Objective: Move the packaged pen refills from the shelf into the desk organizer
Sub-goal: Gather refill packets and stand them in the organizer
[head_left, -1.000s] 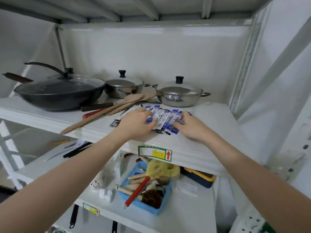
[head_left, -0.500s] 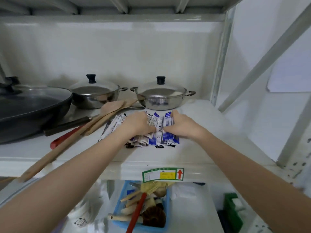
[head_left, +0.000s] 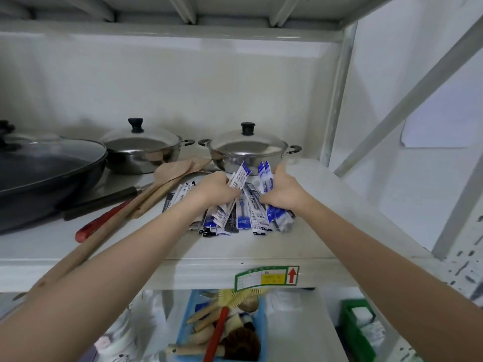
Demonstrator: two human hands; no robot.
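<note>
Early stage, judging by layout: nothing delivered, desk organizer not in view. Pen refill packets point(head_left: 241, 215) heaped mid-shelf point(head_left: 261, 246). Left hand point(head_left: 214, 190) and right hand point(head_left: 281, 189) curled round bunches, far ends tilted up. Pot point(head_left: 248, 152) just behind.

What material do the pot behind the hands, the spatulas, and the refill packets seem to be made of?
Pot: likely stainless steel, glossy, mirror-like reflections; the knob looks like black plastic.
Spatulas: apparently bare wood, matte, pale tan.
Refill packets: seemingly thin plastic film, shiny, partly clear and printed blue and white; they bend where both hands grip them.
</note>
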